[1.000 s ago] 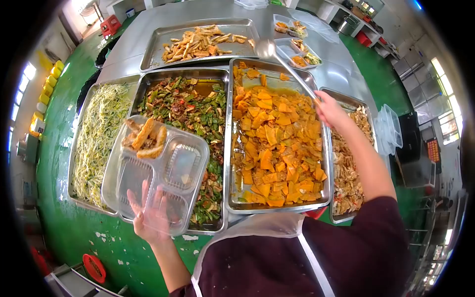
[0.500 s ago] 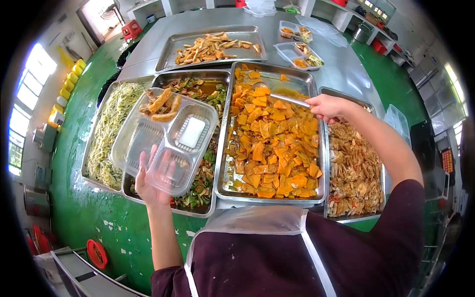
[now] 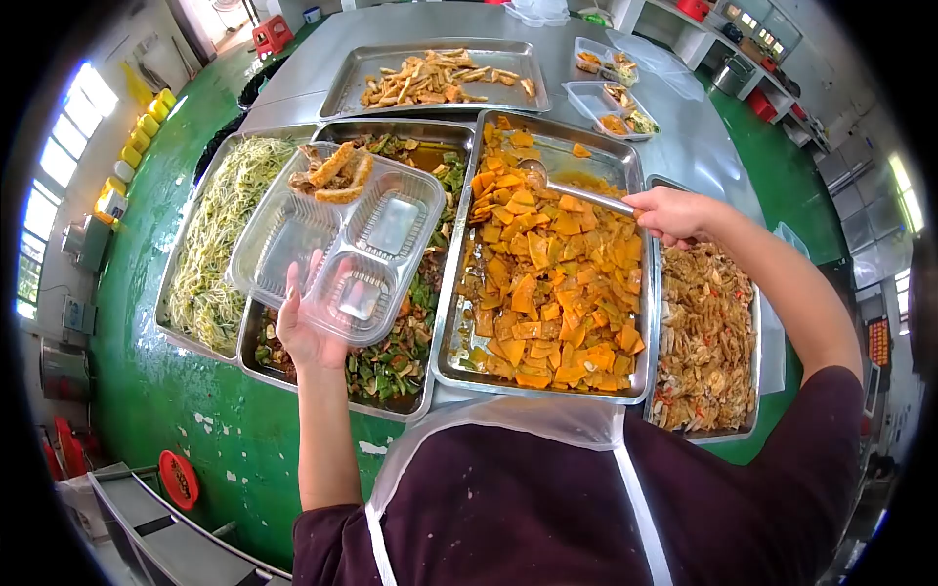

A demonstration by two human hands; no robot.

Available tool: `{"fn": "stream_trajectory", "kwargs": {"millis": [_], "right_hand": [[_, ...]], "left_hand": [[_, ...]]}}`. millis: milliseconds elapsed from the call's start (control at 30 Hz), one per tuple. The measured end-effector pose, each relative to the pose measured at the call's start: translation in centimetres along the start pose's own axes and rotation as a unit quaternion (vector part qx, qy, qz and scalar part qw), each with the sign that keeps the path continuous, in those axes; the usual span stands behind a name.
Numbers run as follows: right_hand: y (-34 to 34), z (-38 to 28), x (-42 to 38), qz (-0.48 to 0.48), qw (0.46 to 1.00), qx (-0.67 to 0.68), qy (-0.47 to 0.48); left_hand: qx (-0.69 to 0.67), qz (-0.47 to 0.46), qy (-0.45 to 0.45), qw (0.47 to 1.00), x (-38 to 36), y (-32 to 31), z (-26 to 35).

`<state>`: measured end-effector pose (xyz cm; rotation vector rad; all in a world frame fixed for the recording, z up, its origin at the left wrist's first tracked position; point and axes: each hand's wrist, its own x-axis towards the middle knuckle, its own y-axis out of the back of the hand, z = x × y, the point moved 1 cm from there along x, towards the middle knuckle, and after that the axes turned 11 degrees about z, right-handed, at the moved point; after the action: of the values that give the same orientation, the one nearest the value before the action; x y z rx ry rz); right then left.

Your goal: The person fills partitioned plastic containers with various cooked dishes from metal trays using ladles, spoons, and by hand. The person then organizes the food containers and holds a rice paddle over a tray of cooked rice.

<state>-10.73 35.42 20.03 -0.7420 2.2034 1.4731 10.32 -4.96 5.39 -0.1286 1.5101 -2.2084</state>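
Observation:
My left hand (image 3: 315, 327) supports a clear plastic meal box (image 3: 293, 239) from below, its fingers visible through the plastic. Fried golden-brown pieces (image 3: 332, 174) lie in one far compartment; the other compartments hold no food. My right hand (image 3: 674, 215) is closed around the handle of a metal serving spoon (image 3: 594, 199). The spoon's bowl rests among orange pumpkin pieces (image 3: 547, 293) at the far left of a deep steel tray (image 3: 640, 376). Beneath the box is a tray of chopped green vegetables and meat (image 3: 391, 376).
Bean sprouts (image 3: 217, 254) fill the leftmost tray, and shredded cabbage (image 3: 705, 342) the rightmost. Behind stands a shallow tray of fried strips (image 3: 435, 78). Two filled meal boxes (image 3: 614, 109) sit on the steel table (image 3: 684, 137) at the far right. Red stools (image 3: 272, 37) stand beyond.
The view has shifted slightly, moving the trays rightward. My left hand has raised the meal box a little away from me. The spoon stays at nearly the same spot in the pumpkin.

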Motion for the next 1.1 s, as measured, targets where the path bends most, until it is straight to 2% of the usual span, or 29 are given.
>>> {"fn": "stream_trajectory", "kwargs": {"millis": [133,200,267,300,367,400,433,500,533,567,633,733,767,833,867,933,1033,1100], "right_hand": [[-1.8,-2.1,0.7,-0.023,0.976,0.194,-0.094],[-2.5,-2.1,1.2,-0.084,0.942,0.304,-0.119],[-3.3,-1.6,1.6,-0.13,0.882,0.426,-0.155],[-3.5,-1.7,1.5,-0.114,0.878,0.435,-0.163],[-3.3,-2.2,0.7,-0.08,0.923,0.351,-0.134],[-3.2,-2.5,-0.1,-0.059,0.956,0.272,-0.092],[-2.9,-2.9,-0.5,-0.039,0.981,0.188,-0.034],[-3.2,-3.6,-0.7,0.008,0.99,0.133,-0.05],[-3.9,-4.3,-0.7,0.004,0.985,0.153,-0.079],[-4.1,-4.6,-1.0,0.009,0.977,0.175,-0.119],[-5.3,-4.3,-0.8,-0.036,0.941,0.307,-0.138],[-7.4,-2.7,-0.5,-0.072,0.858,0.483,-0.159],[-8.0,-1.3,0.1,-0.087,0.841,0.513,-0.149],[-9.4,-0.6,-0.4,-0.052,0.817,0.555,-0.147],[-10.0,0.0,-0.3,-0.068,0.771,0.611,-0.165],[-11.0,1.4,-0.2,-0.118,0.755,0.635,-0.117],[-11.5,1.4,-1.9,-0.053,0.786,0.604,-0.123],[-11.5,1.1,-3.4,0.018,0.855,0.508,-0.104]], "left_hand": [[-0.015,0.008,0.0,1.0,1.7,0.5,-0.4],[-0.019,0.025,-0.007,0.999,2.5,0.8,-0.5],[-0.019,0.038,-0.011,0.999,3.2,0.9,-0.6],[-0.021,0.047,-0.013,0.999,3.4,0.9,-0.7],[0.007,0.032,-0.01,0.999,3.7,0.4,-1.0],[0.03,0.021,-0.014,0.999,3.7,0.2,-0.7],[0.04,0.06,-0.027,0.997,3.4,-0.2,-0.7],[0.006,0.085,-0.037,0.996,3.8,0.6,-0.5],[-0.026,0.112,-0.022,0.993,4.1,0.7,-0.6],[-0.033,0.1,-0.019,0.994,4.0,0.7,-0.7],[-0.012,0.078,-0.005,0.997,4.6,1.4,-0.9],[-0.012,0.073,-0.005,0.997,4.7,1.7,-0.9],[-0.008,0.068,-0.01,0.998,4.8,1.8,-0.8],[0.01,0.089,-0.024,0.996,4.6,2.3,-0.3],[0.001,0.076,-0.02,0.997,4.3,1.8,0.0],[-0.013,0.027,0.004,1.0,4.6,3.0,0.8],[-0.027,0.017,0.028,0.999,4.5,3.0,1.4],[-0.019,0.026,0.028,0.999,4.4,2.6,1.4]]}}
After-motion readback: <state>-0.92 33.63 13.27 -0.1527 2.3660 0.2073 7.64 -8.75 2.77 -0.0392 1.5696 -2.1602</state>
